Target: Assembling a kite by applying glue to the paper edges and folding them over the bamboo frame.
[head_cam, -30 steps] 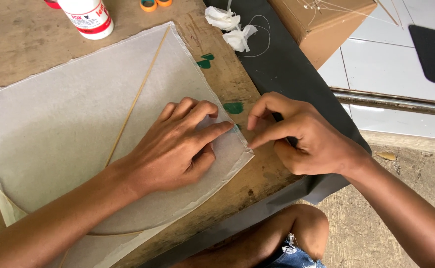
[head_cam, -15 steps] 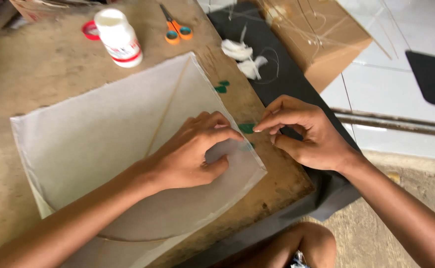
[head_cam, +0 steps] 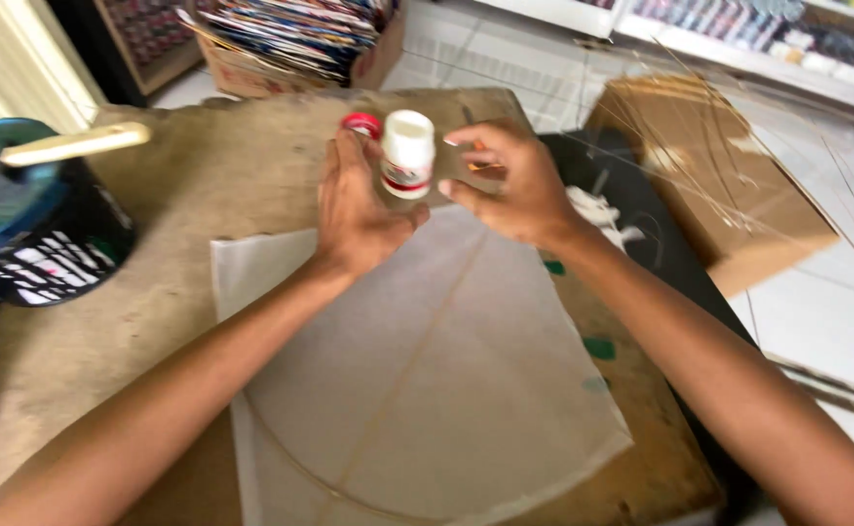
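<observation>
Both hands meet at the 12 o'clock side of the wooden bench (head_cam: 154,331), around a small white glue bottle (head_cam: 407,154) with a red band on its label. The left hand (head_cam: 359,205) wraps the bottle from the 9 o'clock side, its grip closed on the bottle's body, thumb toward the bottom. Just at the fingertips of that hand, at the bottle's 10 o'clock, sits a red cap (head_cam: 360,124); whether the fingers pinch it or it lies on the bench behind cannot be told. The right hand (head_cam: 510,185) comes in from 3 o'clock with fingers curled loosely and spread, fingertips close to the bottle's side; contact is not clear, and the grip is not clamped on anything visible.

Below the hands, toward 6 o'clock, a sheet of pale thin paper (head_cam: 427,390) lies flat on the bench, with a thin bamboo spine (head_cam: 417,360) running down it and a curved stick bowed across its lower part. Small green paper scraps (head_cam: 599,348) lie at the sheet's 3 o'clock edge. At 9 o'clock stands a dark bucket (head_cam: 37,244) with a pale stick across its rim. At 2 o'clock, off the bench, a brown cardboard box (head_cam: 729,205) carries thin bamboo slivers. At 12 o'clock a carton (head_cam: 300,49) holds colourful stacked sheets.
</observation>
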